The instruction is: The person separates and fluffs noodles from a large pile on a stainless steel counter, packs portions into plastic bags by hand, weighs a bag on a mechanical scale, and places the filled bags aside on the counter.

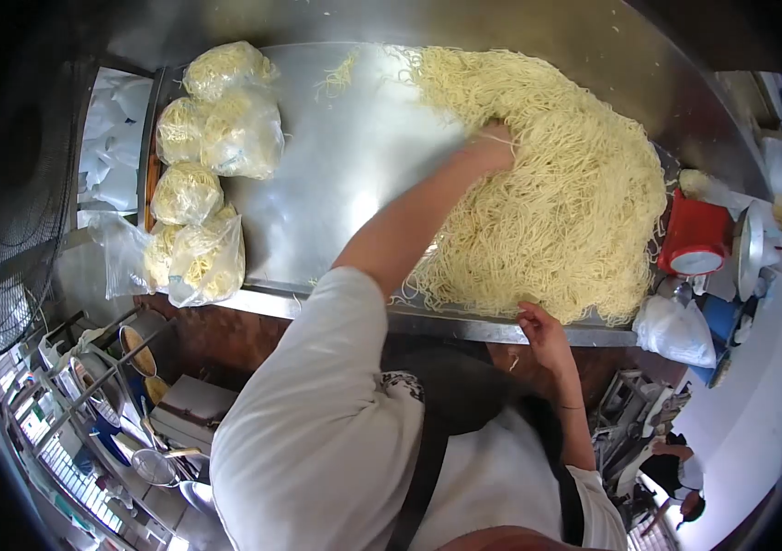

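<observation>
A large heap of pale yellow noodles (565, 202) spreads over the right part of a steel worktable (336, 156). My left arm reaches across the table, and my left hand (498, 140) is sunk into the heap's left side. Its fingers are hidden among the strands, so their grip does not show. My right hand (545, 332) is at the table's front edge, by the near rim of the noodles. Its fingers are loosely bent and apart, with nothing visible in them. Clear plastic bags of noodles (242, 133) stand along the table's left end.
A few loose strands (340, 73) lie near the back. Right of the table are a red scale (694, 234) and a white plastic bag (674, 329). A rack with strainers (154, 466) stands at lower left. Another person (675, 473) is at far lower right.
</observation>
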A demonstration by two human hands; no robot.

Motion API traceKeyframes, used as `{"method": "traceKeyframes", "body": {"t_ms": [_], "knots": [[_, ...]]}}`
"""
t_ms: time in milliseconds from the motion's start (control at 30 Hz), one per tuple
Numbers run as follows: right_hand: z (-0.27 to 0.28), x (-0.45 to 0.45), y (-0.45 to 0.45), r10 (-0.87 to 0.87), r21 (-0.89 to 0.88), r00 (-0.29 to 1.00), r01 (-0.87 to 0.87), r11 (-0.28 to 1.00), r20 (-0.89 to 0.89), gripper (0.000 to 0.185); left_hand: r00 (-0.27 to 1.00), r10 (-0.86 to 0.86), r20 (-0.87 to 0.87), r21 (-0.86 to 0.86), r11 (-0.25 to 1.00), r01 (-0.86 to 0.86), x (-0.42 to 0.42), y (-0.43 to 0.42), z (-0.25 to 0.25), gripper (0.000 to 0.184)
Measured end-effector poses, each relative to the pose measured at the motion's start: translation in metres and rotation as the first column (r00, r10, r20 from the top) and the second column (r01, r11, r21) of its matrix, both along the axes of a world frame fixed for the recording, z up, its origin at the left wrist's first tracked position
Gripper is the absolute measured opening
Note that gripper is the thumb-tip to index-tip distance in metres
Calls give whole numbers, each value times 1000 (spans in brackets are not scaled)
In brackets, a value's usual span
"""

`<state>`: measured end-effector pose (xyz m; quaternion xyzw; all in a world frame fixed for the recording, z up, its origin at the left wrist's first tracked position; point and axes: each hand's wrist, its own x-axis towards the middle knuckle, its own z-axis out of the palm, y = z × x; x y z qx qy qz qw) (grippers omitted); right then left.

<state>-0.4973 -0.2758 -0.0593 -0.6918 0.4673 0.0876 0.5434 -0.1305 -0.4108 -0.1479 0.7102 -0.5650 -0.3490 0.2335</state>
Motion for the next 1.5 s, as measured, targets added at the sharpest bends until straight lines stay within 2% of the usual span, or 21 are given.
{"method": "traceKeyframes", "body": {"t_ms": [67, 133, 267, 400, 467, 500, 533, 567, 600, 667, 733, 767, 967, 1067, 1133, 1200, 1267, 1300, 1367, 1400, 1500], "knots": [[5, 7, -4, -12, -22, 1000, 12, 1000, 13, 36, 994, 96, -51, -3, 995, -96, 32, 39, 34, 32], [9, 11, -6, -16, -29, 1000, 16, 999, 13, 36, 884, 420, -205, -329, 821, -467, 73, 86, 26, 39], [13, 13, -5, -54, 0, 999, 54, 999, -7, 36, 480, 815, 323, -617, 567, -546, 178, 184, -68, 53], [1, -4, 2, -52, 22, 997, 53, 998, -50, 37, 337, 833, 438, -435, 525, -731, 228, 145, -79, 69], [5, -4, 6, -64, 41, 994, 68, 997, -87, 37, 260, 580, 772, -250, 654, -714, 225, 84, -60, 70], [5, -1, 6, -69, 43, 993, 74, 996, -98, 37, 307, 812, 496, -508, 558, -656, 225, 41, -100, 65], [4, -2, 6, -73, 37, 994, 76, 996, -86, 37, 258, 514, 818, -313, 774, -550, 192, 3, -101, 66], [3, -4, 8, -77, 30, 994, 80, 996, -73, 37, 239, 674, 699, -417, 656, -629, 129, -39, -90, 62], [3, -6, 11, -84, 26, 995, 85, 996, -61, 37, 502, 822, 269, -558, 558, -614, 87, -69, -121, 56], [10, -4, 16, -78, 15, 996, 79, 997, -37, 37, 574, 627, -527, -101, 624, -775, 20, -91, -121, 52], [10, -1, 18, -60, 12, 998, 60, 998, -37, 37, 709, 338, -619, -161, 829, -535, -1, -64, -102, 51], [4, -2, 17, -48, 18, 997, 49, 999, -52, 37, 944, 179, -276, -343, 899, -271, -9, -38, -93, 52], [8, 2, 9, -21, -43, 998, 19, 999, -61, 33, 996, -69, -55, -278, 959, 51, 28, 149, -13, 54], [9, -8, 8, -68, -27, 995, 66, 997, -70, 33, 834, 341, -433, -292, 823, -488, 74, 201, -15, 42], [8, -16, 11, -87, 0, 992, 88, 996, -92, 34, 800, 597, -59, -393, 723, -568, 114, 193, -24, 46], [-1, -26, 18, -86, 33, 990, 91, 995, -112, 35, 677, 736, -8, -473, 594, -651, 120, 148, -55, 50], [4, -24, 23, -102, 44, 988, 108, 993, -120, 35, 642, 723, 254, -556, 653, -515, 83, 86, -104, 54], [6, -22, 24, -108, 48, 986, 114, 992, -125, 36, 778, 618, 111, -513, 706, -488, 42, 51, -126, 55], [7, -21, 32, -70, 22, 993, 72, 997, -94, 35, 683, 510, -523, -452, 514, -729, -70, 4, -124, 53], [7, -20, 33, -48, 5, 996, 48, 999, -76, 35, 819, 559, -132, -615, 602, -509, -97, 8, -128, 54], [3, -15, 40, -15, -12, 998, 14, 1000, -61, 33, 910, 352, -219, -292, 866, -405, -104, 70, -45, 56]]}}
